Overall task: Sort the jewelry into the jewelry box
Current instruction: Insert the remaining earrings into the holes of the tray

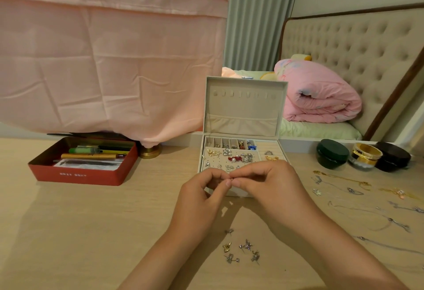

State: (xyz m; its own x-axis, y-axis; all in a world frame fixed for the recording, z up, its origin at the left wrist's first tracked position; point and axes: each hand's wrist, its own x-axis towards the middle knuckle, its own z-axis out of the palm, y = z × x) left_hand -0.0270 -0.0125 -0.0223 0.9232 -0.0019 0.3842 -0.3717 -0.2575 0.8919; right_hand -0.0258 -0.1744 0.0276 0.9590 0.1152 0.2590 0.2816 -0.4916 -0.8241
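From the head view, both hands meet just in front of the jewelry box [243, 110], which stands open on the bench [91, 232] with its lid upright. The left hand [202, 194] and the right hand [270, 184] each have their fingers curled, and together they pinch a tiny piece [232, 178] between thumb and fingertip; it is too small to tell what it is. The box's tray carries many earrings in its top compartments and on its pinned pad. More loose earrings [241, 249] lie on the bench between the forearms, and thin chains [344, 186] are spread out to the right. Behind the chains stand three jars [364, 155]. To the left sits a red tin [80, 175] of pens, under a hanging pink cloth [103, 49].
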